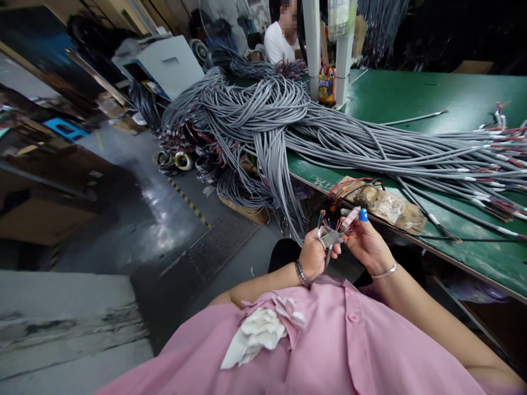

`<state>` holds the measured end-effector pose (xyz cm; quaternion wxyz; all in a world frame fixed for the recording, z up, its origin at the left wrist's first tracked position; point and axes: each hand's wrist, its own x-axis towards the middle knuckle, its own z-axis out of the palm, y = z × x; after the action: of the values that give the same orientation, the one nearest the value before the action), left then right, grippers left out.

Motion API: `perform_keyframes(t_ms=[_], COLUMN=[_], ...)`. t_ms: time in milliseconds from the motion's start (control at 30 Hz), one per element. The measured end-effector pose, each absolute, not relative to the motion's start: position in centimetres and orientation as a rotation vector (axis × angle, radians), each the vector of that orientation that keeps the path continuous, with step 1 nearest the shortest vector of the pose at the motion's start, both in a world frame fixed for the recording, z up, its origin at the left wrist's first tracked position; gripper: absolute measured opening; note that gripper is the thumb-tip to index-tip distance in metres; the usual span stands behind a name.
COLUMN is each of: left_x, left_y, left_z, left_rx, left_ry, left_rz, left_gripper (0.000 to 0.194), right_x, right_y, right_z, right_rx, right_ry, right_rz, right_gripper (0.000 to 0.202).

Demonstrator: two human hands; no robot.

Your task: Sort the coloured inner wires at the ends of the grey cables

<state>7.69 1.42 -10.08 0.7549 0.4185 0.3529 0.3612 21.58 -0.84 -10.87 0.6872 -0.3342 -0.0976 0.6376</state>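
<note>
Near the lower middle, my left hand [315,255] is closed round the end of a grey cable [329,239], whose thin coloured wires fan out above the fingers. My right hand [364,241] is beside it on the right, fingers bent in at the wires, with pale wrapping and a blue cap [363,214] on its fingertips. Whatever its fingers pinch is too small to make out. A large bundle of grey cables [263,104] lies beyond the hands, its stripped ends spread to the right.
The green table [387,90] has its edge just past my hands. A taped block [387,208] lies at that edge. Behind the bundle sits a person [280,41] in white. Posts [342,71] rise from the table, and a white cabinet [171,63] stands left.
</note>
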Motion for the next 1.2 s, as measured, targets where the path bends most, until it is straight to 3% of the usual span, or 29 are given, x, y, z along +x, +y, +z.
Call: perform_keyframes(t_ms=[200, 400, 600, 800, 1200], left_x=[6.8, 6.6, 7.3, 7.7, 7.6], left_y=[1.2, 1.4, 1.6, 1.9, 1.9], left_z=[-10.0, -9.5, -9.5, -10.0, -9.9], left_rx=[0.945, 1.04, 1.08, 1.076, 1.116], left_ry=[0.745, 0.74, 0.747, 0.753, 0.83], left_rz=[0.845, 0.902, 0.908, 0.894, 0.859], left_gripper=[0.026, 0.026, 0.027, 0.029, 0.032], right_x=[22.3, 22.2, 21.6, 21.8, 21.4], right_y=[-1.1, -1.1, -0.9, -0.2, 0.0], right_z=[-10.7, -11.0, -12.0, -12.1, -11.8], right_rx=[-0.709, -0.806, -0.924, -0.785, -0.702], right_ry=[-0.235, -0.332, -0.454, -0.381, -0.239], right_rz=[1.525, 1.392, 1.133, 1.355, 1.315], right_gripper=[0.044, 0.025, 0.038, 0.037, 0.024])
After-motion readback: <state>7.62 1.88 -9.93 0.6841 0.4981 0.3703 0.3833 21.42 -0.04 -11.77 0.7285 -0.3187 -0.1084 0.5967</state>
